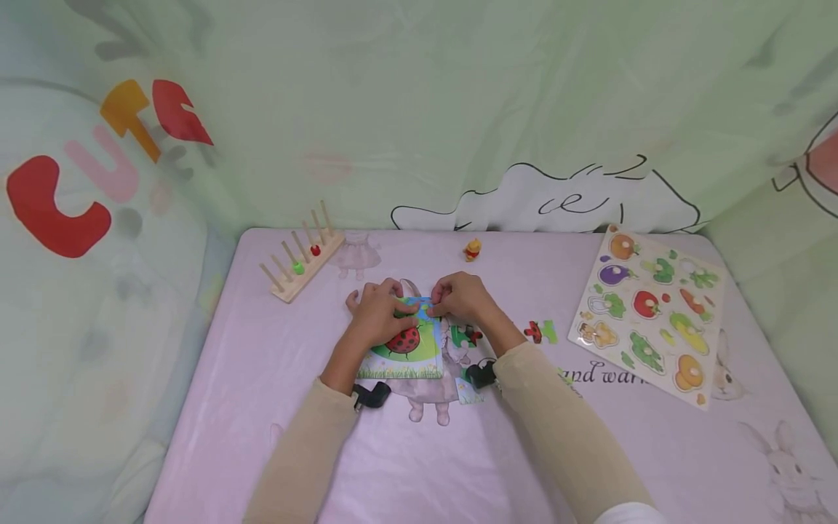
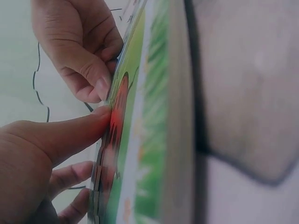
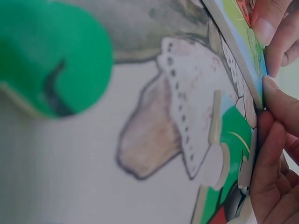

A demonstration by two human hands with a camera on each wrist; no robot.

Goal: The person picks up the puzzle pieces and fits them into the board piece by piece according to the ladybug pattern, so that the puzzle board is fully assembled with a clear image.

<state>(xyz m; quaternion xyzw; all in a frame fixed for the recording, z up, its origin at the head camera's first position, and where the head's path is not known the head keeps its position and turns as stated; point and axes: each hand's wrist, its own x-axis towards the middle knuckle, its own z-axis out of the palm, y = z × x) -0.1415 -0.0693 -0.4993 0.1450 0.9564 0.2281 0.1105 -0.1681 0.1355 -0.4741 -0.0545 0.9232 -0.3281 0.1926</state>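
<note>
A ladybug jigsaw puzzle [image 1: 428, 356] in a flat board lies in front of me, with red, green and blue pieces in it. My left hand [image 1: 380, 313] is over its upper left part; the thumb, fairly straight, presses on the picture. At the top right corner my right hand [image 1: 461, 297] pinches the puzzle's edge between thumb and forefinger. Whether a separate piece is between those fingertips is hidden. Just right of the board, beneath the right hand, lies a loose green puzzle piece [image 3: 233, 135] with red and black parts.
More loose pieces lie to the right: a red and green piece [image 1: 540, 332] and a pale blue piece [image 1: 470, 391] by the right wrist. A wooden peg rack [image 1: 308, 266] stands at back left, a small yellow bear figure [image 1: 472, 249] at the back, a vegetable puzzle board [image 1: 648, 313] at right.
</note>
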